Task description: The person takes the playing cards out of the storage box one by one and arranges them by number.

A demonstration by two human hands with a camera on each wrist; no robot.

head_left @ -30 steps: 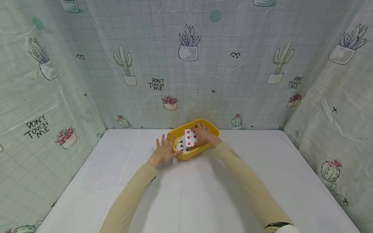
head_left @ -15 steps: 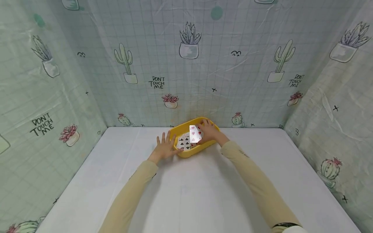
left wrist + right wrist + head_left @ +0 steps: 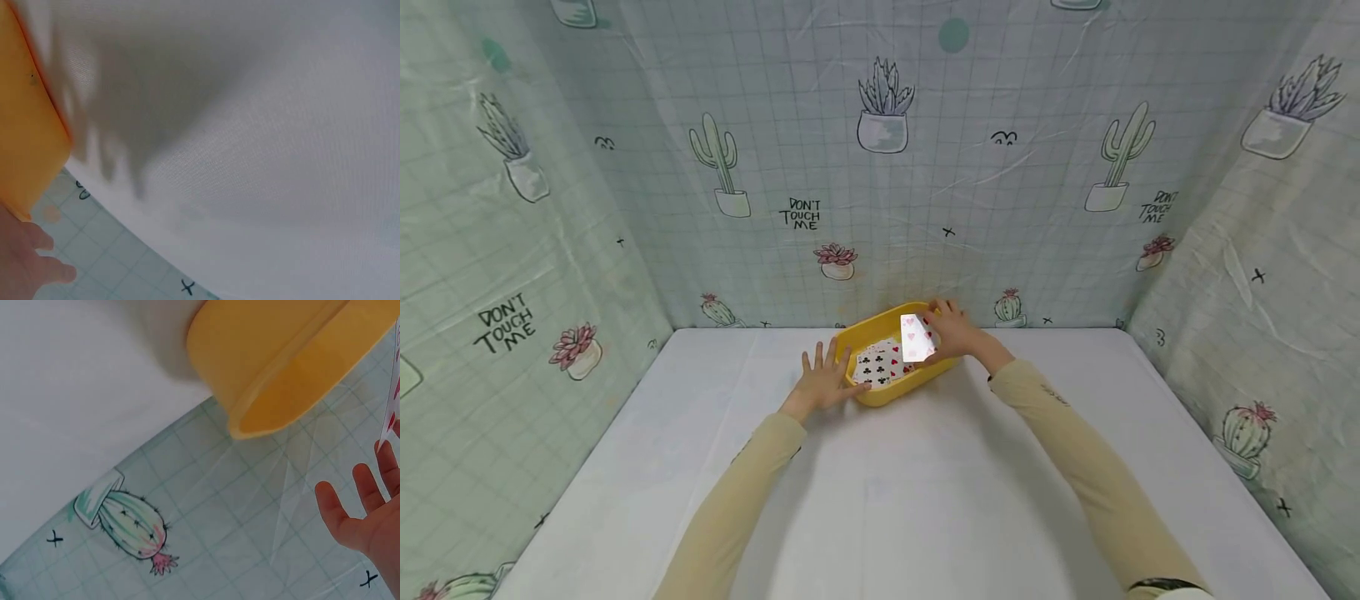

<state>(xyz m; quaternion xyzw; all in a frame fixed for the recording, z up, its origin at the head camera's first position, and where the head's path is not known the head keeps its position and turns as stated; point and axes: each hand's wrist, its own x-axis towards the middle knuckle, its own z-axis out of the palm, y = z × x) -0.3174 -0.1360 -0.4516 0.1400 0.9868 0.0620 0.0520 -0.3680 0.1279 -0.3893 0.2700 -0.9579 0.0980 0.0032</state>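
Note:
A playing card (image 3: 915, 340) with red hearts, bright with glare, is pinched by my right hand (image 3: 956, 332) over the right part of a yellow oval basin (image 3: 901, 389). In the right wrist view, the edge of that card (image 3: 391, 412) meets the fingertips at the far right. More face-up playing cards (image 3: 874, 362), one of clubs and one with red pips, lie inside the basin's left part. My left hand (image 3: 820, 382) is spread at the basin's left end, thumb at the rim. Its fingers (image 3: 44, 269) show beside the yellow wall (image 3: 28, 119) in the left wrist view.
The basin stands at the back of a white table (image 3: 880, 492), against a hanging cloth (image 3: 760, 167) printed with cacti. Cloth also hangs along the left and right sides.
My right hand has lifted the hearts card and shifted right with it, uncovering more of the cards in the basin. My left hand has stayed at the basin's left end.

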